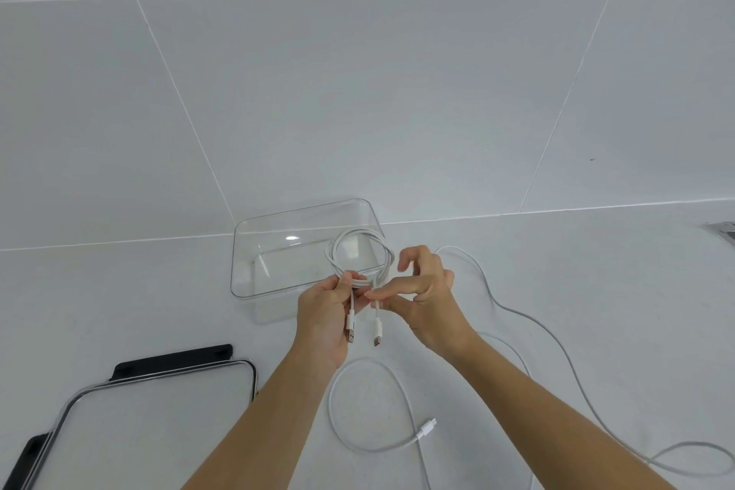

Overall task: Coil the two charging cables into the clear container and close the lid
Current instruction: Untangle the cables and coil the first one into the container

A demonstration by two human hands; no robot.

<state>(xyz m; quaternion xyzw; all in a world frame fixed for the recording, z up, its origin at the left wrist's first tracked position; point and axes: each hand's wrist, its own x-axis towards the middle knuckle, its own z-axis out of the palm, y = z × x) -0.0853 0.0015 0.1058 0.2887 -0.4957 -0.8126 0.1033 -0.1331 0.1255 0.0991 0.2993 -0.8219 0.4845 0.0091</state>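
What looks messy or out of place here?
Nothing looks damaged or spilled. The second cable sprawls uncoiled across the surface at right, and the lid lies apart from the empty clear container, at lower left. The left hand and right hand hold the coiled cable.

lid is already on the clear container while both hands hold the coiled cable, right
No. The head view shows the lid off, lying on the surface beside the open clear container. The left hand and right hand do hold the coiled cable.
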